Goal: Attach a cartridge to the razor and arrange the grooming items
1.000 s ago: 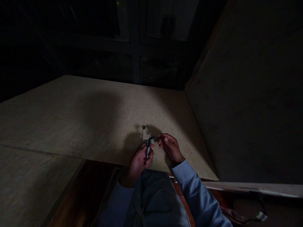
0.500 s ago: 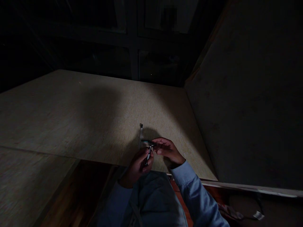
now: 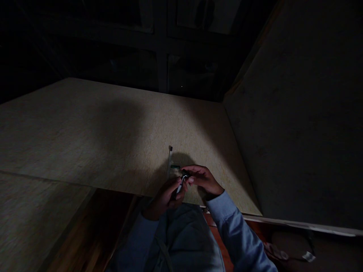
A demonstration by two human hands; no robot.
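A slim dark tool with a pale, shiny shaft stands tilted in my left hand, whose fingers are closed around its lower part; its exact kind is too dark to tell. My right hand pinches a small dark piece at the tool's upper end, partly hidden by the fingertips. Just beyond those fingertips shows a short green bar; whether it touches the table is unclear. Past my left hand, a thin pale strip with a dark tip lies lengthwise on the tabletop.
A dark upright panel borders the table on the right. Behind the far edge is a dark framed glass surface. Another pale surface adjoins at lower left. A cable with a white tag lies low at the right.
The dark piece at the tool's top has turned or shifted toward my right fingers. The green bar now appears apart from it. Both hands stay close together in nearly the same place.
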